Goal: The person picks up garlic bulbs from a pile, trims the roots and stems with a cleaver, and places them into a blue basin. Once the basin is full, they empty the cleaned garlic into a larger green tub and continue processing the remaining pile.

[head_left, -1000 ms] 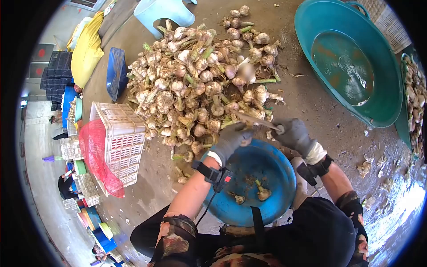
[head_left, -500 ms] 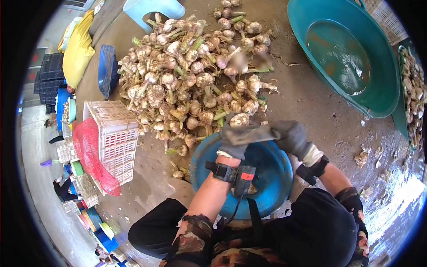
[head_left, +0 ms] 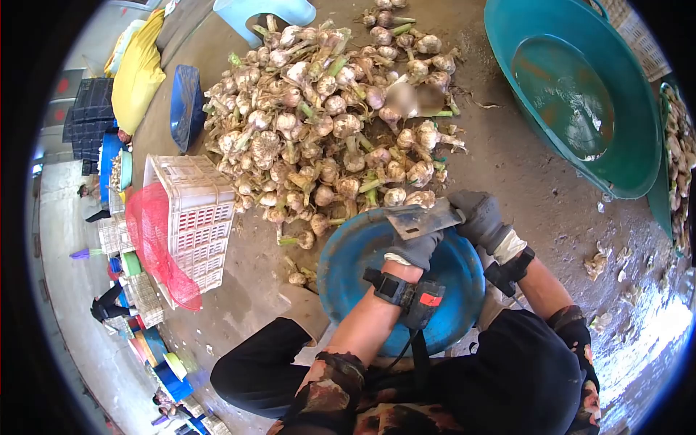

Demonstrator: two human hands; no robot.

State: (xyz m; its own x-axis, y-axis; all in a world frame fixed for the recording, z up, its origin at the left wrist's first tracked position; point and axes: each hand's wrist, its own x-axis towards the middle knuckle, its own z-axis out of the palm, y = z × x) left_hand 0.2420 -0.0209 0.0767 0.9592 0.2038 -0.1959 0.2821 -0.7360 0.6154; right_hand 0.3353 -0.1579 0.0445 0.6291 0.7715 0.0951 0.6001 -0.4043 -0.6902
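Note:
My left hand [head_left: 419, 250], in a grey glove, is over the near blue basin [head_left: 341, 290]. Its fingers curl beneath a broad metal blade, which partly hides them. Just beyond the blade's edge shows a garlic bulb [head_left: 420, 199], apparently in that hand's grip. My right hand [head_left: 480, 217], gloved too, is closed on the handle end of the cleaver [head_left: 420, 220], whose flat blade points left across my left hand. A large heap of garlic bulbs with stems [head_left: 290, 130] lies directly past the basin.
A large green tub [head_left: 623, 145] stands at upper right. At left are a white crate [head_left: 199, 225] with red netting [head_left: 148, 225], a blue scoop-like container [head_left: 187, 109] and a yellow sack [head_left: 138, 80]. A light-blue stool [head_left: 290, 11] is behind the heap. Other people sit far left.
My left hand has moved right, with the bulb apparently moving along. The cleaver's blade has turned to show its flat side more. The whole view has shifted slightly.

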